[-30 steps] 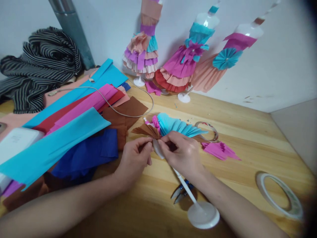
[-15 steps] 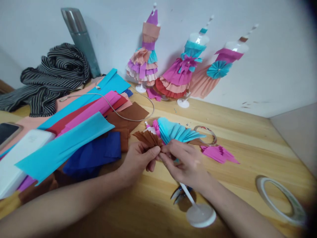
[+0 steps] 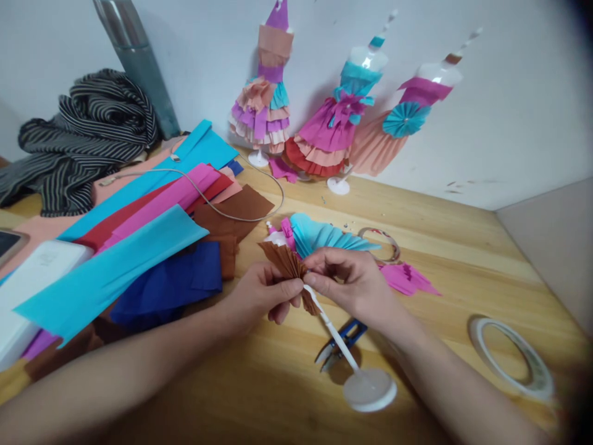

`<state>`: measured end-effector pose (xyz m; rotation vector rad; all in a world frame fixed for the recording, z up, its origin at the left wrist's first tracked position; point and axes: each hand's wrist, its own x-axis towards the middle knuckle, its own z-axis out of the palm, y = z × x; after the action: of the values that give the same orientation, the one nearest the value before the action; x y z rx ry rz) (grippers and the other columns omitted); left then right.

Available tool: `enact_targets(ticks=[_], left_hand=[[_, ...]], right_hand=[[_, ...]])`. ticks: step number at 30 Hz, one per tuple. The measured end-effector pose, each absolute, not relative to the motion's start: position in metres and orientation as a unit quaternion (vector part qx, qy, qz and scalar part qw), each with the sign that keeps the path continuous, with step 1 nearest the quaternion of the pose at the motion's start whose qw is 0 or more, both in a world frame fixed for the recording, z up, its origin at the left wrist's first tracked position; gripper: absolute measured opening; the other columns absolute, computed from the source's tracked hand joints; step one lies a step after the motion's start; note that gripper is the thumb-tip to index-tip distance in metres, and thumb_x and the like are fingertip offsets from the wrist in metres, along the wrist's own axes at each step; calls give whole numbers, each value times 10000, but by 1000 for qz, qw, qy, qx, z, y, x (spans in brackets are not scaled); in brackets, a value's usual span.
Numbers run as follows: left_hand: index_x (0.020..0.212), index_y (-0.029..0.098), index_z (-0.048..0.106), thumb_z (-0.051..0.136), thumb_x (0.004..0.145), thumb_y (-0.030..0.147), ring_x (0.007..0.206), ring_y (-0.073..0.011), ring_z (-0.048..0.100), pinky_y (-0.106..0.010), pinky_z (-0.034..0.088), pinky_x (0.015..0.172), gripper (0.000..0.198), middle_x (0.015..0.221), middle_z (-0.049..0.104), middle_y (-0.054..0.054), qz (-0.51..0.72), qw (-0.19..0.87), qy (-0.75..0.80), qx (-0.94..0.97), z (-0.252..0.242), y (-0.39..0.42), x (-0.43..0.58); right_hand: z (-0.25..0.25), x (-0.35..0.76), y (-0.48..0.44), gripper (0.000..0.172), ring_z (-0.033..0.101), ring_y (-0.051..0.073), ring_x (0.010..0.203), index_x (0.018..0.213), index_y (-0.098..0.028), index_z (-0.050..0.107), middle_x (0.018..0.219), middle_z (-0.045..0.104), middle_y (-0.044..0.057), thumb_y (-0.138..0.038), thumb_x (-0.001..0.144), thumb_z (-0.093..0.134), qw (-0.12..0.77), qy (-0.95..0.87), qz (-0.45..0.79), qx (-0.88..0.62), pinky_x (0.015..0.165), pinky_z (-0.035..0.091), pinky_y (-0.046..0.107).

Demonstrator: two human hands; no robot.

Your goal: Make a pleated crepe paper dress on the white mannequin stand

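Note:
My left hand [image 3: 271,290] pinches a brown pleated paper fan [image 3: 283,258] at its gathered middle. The thumb and fingertips of my right hand [image 3: 354,281] are closed at the same gathered point, touching the fan's edge. Below the hands, a small brown part of the fan spreads downward. Behind them a miniature dress form lies on its side on the table, with a pink top and a light blue pleated paper skirt [image 3: 324,238]. Its white stand with round base [image 3: 369,389] points toward me. Blue-handled snips [image 3: 343,343] lie beneath the stand's rod.
Three dressed paper mannequins [image 3: 349,127] stand against the wall. Coloured crepe paper sheets [image 3: 115,272], a white box [image 3: 44,284], a cable [image 3: 231,217], striped cloth [image 3: 92,136] and a bottle [image 3: 143,68] crowd the left. Tape rolls [image 3: 514,358] and a pink scrap [image 3: 407,279] lie right.
My right hand's fingers have lifted and opened out slightly at the fan's gathered middle, uncovering the stand's rod and the fan's lower part. The view has shifted a little.

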<state>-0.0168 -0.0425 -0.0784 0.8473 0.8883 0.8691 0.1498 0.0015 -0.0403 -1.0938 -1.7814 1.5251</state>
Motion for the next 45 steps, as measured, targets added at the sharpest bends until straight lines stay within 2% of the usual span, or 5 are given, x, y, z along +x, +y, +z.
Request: enact_targets(ticks=[8, 16, 32, 40, 45], left_hand=[[579, 130, 585, 647, 724, 546, 335, -47, 393, -185, 239, 384, 445, 384, 475, 32, 338, 732, 410, 427, -69, -43, -19], [605, 134, 593, 661, 699, 538, 361, -64, 446, -189, 335, 409, 420, 416, 519, 22, 306, 754, 388, 432, -70, -40, -21], [618, 137, 599, 699, 680, 389, 370, -60, 445, -187, 326, 392, 278, 468, 531, 28, 300, 778, 349, 427, -71, -41, -23], [616, 144, 595, 702, 699, 424, 450, -69, 449, -199, 364, 444, 311, 506, 499, 33, 365, 717, 371, 463, -68, -40, -23], [740, 136, 673, 700, 720, 397, 476, -73, 451, -203, 350, 448, 263, 570, 521, 22, 439, 667, 396, 453, -65, -41, -24]], right_hand=[[-36, 147, 2, 300, 514, 79, 445, 622, -162, 566, 532, 578, -20, -408, 737, 694, 274, -658, 573, -404, 435, 430, 208], [-39, 145, -2, 263, 616, 128, 494, 680, -171, 542, 560, 629, -1, -378, 777, 673, 248, -630, 631, -379, 466, 446, 239], [-42, 149, -2, 349, 516, 94, 447, 848, -165, 622, 531, 488, -63, -462, 705, 735, 220, -589, 681, -375, 417, 363, 215], [-30, 150, -6, 291, 454, 72, 445, 851, -165, 573, 575, 492, -52, -434, 783, 657, 232, -648, 617, -381, 417, 355, 210], [-19, 153, -7, 78, 495, 93, 545, 748, -164, 593, 629, 566, -9, -215, 793, 631, 231, -826, 366, -362, 508, 400, 220]])
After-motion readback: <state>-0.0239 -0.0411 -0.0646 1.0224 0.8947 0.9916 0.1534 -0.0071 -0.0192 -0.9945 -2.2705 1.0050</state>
